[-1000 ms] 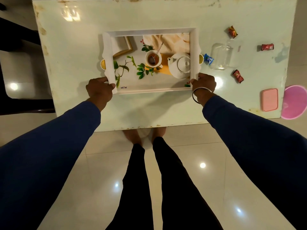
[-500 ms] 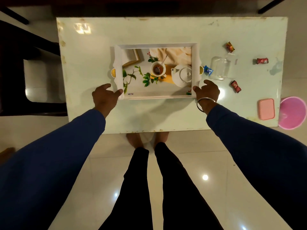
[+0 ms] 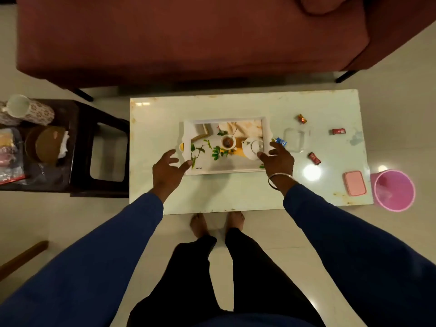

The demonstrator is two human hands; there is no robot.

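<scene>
Two hands open, fingers spread: left hand [image 3: 168, 169] at tray [image 3: 224, 172] left end, right hand [image 3: 277, 161] over right end, neither gripping. Tray flat on table [image 3: 236, 192], middle. Judgement: take both handles evenly, keep level, avoid candy [image 3: 281, 141] beside right handle.

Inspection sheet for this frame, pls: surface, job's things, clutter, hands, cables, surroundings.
Surface: table, pale glossy top, worn at the edges, with a glare spot on its right half.
Job's things: tray, white-rimmed with a printed tea scene, lying flat on the table.
Clutter: clear container, blue sweet, red sweets, pink box, all right of the tray.
Hands: left hand has its fingers spread at the tray's left near corner. Right hand has its fingers spread over the tray's right edge. Neither grips; contact unclear.
Cables: nothing seen.
Surroundings: sofa behind the table, dark side table at left with a mug, pink bin on the floor at right.
</scene>
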